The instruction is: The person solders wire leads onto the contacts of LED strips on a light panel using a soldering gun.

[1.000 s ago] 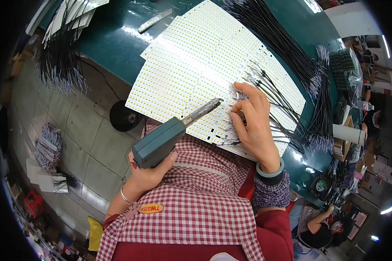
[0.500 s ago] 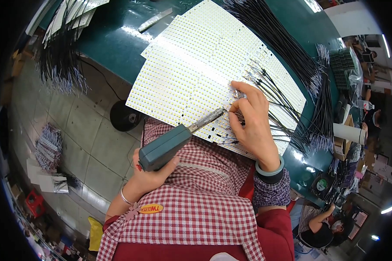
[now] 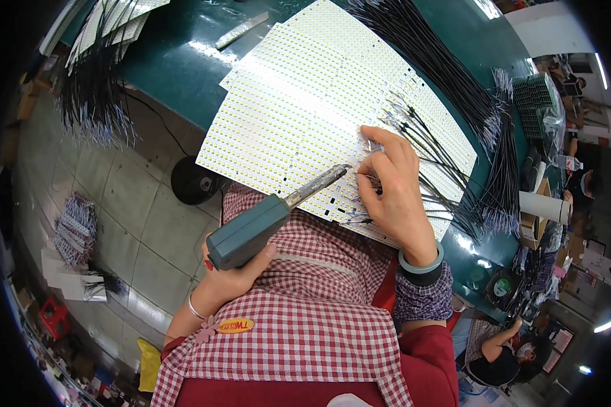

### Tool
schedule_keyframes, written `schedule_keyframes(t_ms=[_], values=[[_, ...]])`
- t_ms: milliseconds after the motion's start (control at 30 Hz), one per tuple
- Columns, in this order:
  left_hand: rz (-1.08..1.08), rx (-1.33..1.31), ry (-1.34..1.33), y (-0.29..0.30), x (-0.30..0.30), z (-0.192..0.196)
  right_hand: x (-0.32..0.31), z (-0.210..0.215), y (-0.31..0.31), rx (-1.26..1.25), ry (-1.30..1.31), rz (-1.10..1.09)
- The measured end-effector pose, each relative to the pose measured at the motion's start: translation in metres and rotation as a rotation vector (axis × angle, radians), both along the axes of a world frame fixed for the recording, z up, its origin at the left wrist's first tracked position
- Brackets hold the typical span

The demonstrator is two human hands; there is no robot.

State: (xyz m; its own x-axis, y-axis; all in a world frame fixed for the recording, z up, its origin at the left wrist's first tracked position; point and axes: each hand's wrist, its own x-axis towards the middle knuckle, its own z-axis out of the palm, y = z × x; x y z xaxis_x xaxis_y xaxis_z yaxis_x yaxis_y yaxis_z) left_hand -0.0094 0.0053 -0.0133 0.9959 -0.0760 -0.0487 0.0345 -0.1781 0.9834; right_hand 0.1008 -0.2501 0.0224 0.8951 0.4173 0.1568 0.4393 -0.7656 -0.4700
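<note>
A green-bodied soldering iron is gripped in my left hand, its scorched metal shaft slanting up to the right. The tip hovers at or just over the white LED boards, close to my right fingers; contact cannot be told. My right hand rests on the boards with thumb and fingers drawn together round a thin wire, largely hidden by the fingers. Black wires with stripped ends fan out to the right from beneath this hand and across the boards, which are stacked and overhang my lap.
Bundles of black wires lie on the green table beyond the boards. A flat metal strip is at the back. More boards with hanging wires stand far left. At the right is a white roll; a co-worker sits lower right.
The soldering iron has shifted a little to the left, its tip drawing slightly up and away from my right fingers. My right hand and the boards stay in place.
</note>
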Motion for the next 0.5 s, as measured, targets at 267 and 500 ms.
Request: schedule_keyframes(t_ms=[267, 500], values=[[0.05, -0.071, 0.032, -0.003, 0.002, 0.005, 0.0, 0.001, 0.0, -0.002, 0.011, -0.011], [0.075, -0.086, 0.054, -0.002, 0.001, 0.005, 0.003, 0.003, -0.017, 0.246, 0.199, -0.033]])
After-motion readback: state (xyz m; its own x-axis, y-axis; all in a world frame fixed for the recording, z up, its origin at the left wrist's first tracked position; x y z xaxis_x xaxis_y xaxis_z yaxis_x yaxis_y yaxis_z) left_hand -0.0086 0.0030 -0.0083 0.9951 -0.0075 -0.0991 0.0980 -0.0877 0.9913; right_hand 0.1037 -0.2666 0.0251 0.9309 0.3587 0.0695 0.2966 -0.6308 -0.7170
